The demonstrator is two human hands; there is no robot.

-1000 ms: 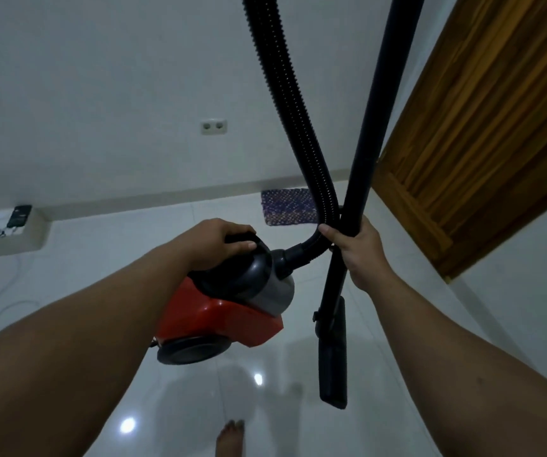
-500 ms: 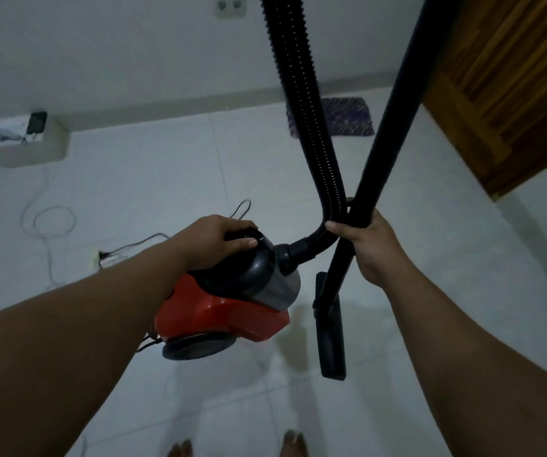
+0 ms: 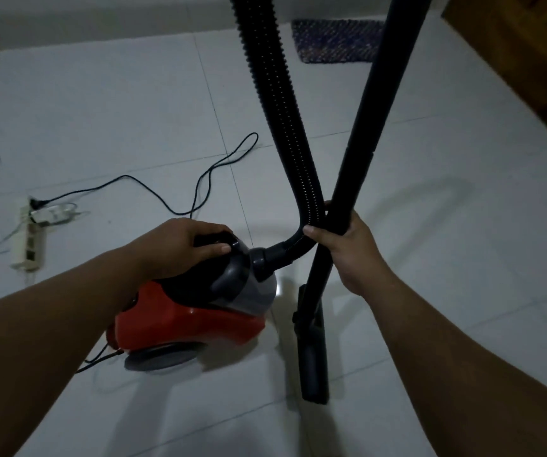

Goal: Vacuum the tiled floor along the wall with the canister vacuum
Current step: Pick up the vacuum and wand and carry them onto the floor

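The red and grey canister vacuum hangs low over the white tiled floor, near the middle of the view. My left hand grips its black top handle. A ribbed black hose rises from the canister's front out of the top of the frame. My right hand grips the rigid black wand together with the bend of the hose. The flat black floor head sits at the wand's lower end, to the right of the canister.
A black power cord snakes across the tiles to a white power strip at the left. A dark woven mat lies by the far wall. A wooden door fills the upper right corner.
The view has tilted down toward the floor, and the wall and socket have left the frame. The cord and power strip have come into sight. Both hands keep the same grips.
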